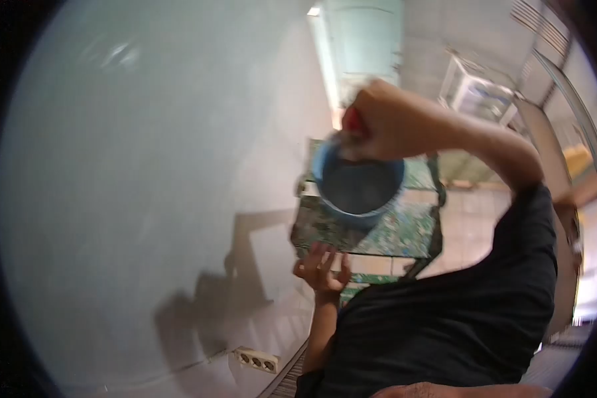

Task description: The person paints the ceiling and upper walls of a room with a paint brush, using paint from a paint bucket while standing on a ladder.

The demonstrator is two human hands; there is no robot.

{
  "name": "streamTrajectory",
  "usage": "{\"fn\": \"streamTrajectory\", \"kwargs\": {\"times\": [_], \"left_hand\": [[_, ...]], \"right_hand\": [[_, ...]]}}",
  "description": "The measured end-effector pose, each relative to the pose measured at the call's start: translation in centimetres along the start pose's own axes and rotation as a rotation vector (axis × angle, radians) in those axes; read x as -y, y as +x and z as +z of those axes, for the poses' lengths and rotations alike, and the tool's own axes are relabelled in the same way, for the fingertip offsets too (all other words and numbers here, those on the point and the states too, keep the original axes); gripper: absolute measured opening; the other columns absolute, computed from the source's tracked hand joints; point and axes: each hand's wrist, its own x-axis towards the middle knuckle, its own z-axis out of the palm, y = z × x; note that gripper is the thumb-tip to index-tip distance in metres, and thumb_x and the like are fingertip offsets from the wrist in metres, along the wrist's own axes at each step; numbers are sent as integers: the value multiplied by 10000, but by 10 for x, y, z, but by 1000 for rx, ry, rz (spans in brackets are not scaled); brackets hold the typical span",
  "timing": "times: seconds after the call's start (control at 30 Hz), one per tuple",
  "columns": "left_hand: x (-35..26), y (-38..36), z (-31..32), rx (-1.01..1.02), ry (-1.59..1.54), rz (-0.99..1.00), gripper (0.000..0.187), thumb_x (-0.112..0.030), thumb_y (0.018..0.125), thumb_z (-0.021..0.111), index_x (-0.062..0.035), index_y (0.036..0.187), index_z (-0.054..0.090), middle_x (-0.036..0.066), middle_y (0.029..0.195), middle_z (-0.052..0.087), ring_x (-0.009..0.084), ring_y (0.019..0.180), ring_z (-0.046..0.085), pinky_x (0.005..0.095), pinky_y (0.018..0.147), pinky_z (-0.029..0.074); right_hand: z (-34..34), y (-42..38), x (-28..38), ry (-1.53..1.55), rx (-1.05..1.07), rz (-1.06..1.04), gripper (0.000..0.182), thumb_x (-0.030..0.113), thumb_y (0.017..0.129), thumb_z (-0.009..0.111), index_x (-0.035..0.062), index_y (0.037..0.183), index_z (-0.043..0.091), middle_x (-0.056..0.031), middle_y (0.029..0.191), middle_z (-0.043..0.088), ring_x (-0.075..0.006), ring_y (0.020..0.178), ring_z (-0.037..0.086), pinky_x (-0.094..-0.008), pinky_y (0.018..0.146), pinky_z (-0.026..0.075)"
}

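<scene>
My right hand (376,119) is closed in a fist around a small red object (353,123) above the rim of a blue bucket (317,169). Motion blurs both the fist and the red object, so I cannot tell its kind. Inside the bucket it looks dark grey. Under the bucket is a paint-spattered green bench or step (411,229), its top made of separate boards. At the near left corner of that surface lies my left hand (323,268), fingers spread and holding nothing.
A large pale wall (159,146) fills the left side, with shadows cast on it. Low on it sits a power outlet strip (257,361). Light tiles (467,219) cover the floor. A pale door (361,40) and a white-framed case (481,96) stand behind.
</scene>
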Motion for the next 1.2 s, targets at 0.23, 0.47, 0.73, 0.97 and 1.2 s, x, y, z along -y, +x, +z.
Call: {"fn": "streamTrajectory", "kwargs": {"times": [0.23, 0.47, 0.73, 0.97, 1.2], "left_hand": [[-1, 14, -5, -26, -55, -50, 375, -167, 774, 841, -171, 1108, 672, 4, 1050, 731, 179, 983, 683, 404, 934, 357], [-7, 31, -15, 4, -78, -56, 196, -170, 806, 836, -161, 959, 715, -27, 982, 711, 156, 1031, 698, 390, 924, 392], [-9, 31, -21, 24, -118, -21, 200, -153, 834, 822, -119, 981, 691, 11, 971, 680, 200, 1030, 691, 399, 882, 453], [-16, 35, -25, -3, -150, -65, 219, -176, 829, 845, -98, 957, 685, 64, 973, 681, 243, 1038, 687, 396, 857, 495], [-18, 44, -39, 115, -170, -58, 342, -309, 830, 860, -46, 979, 702, 121, 1040, 709, 283, 1040, 678, 412, 890, 506]], "right_hand": [[13, 0, -5, 117, 82, 44, 185, 114, 707, 835, -3, 659, 700, -108, 508, 551, -125, 475, 490, -340, 518, 445], [11, -1, 6, 107, 29, 11, 267, 168, 618, 906, -23, 654, 722, -103, 588, 667, -174, 541, 633, -343, 578, 525], [15, -13, -3, 161, -36, 131, 434, 199, 552, 972, -37, 766, 677, -117, 736, 680, -212, 654, 664, -353, 613, 543], [21, -18, -16, 12, -204, 6, 427, 203, 548, 990, -29, 693, 662, -120, 678, 662, -210, 606, 652, -350, 563, 531], [32, -6, -41, 62, -89, 13, 377, 160, 571, 956, -36, 621, 637, -142, 590, 644, -175, 532, 620, -337, 522, 509]]}}
